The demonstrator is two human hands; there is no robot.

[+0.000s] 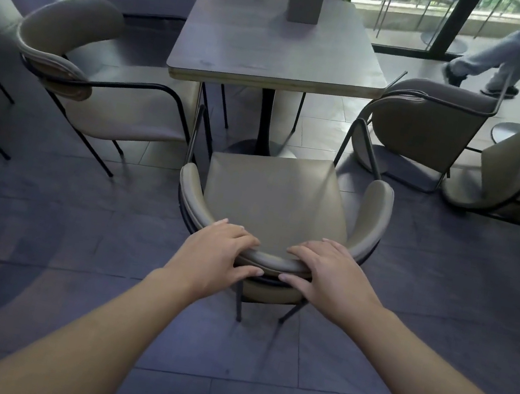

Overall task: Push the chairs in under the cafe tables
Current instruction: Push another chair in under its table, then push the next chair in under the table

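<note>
Left hand [219,257]: draped over the curved backrest of the near chair [273,204], fingers on top, thumb hooked under the rim, grasping it so the push goes straight through the frame.
Right hand [324,276]: same grip on the backrest just beside the left, thumb below; two hands close to the middle should keep the chair from swinging as it slides.
Left chair [118,111]: pulled out and angled at the table's left side, seat only just meeting the table edge; it looks not yet pushed in.
Near chair: squarely facing the table [276,48], seat wholly out on the floor tiles, front edge near the pedestal base but short of the tabletop; my guess is a plain forward shove is what it needs.
Box [304,3]: stands at the table's far edge, well clear of any chair arm coming under.
Right chair [425,128]: turned away from the table, off its right corner, still to be dealt with.
Passer-by [491,60]: legs walking beyond the glass, well apart from all this.
</note>
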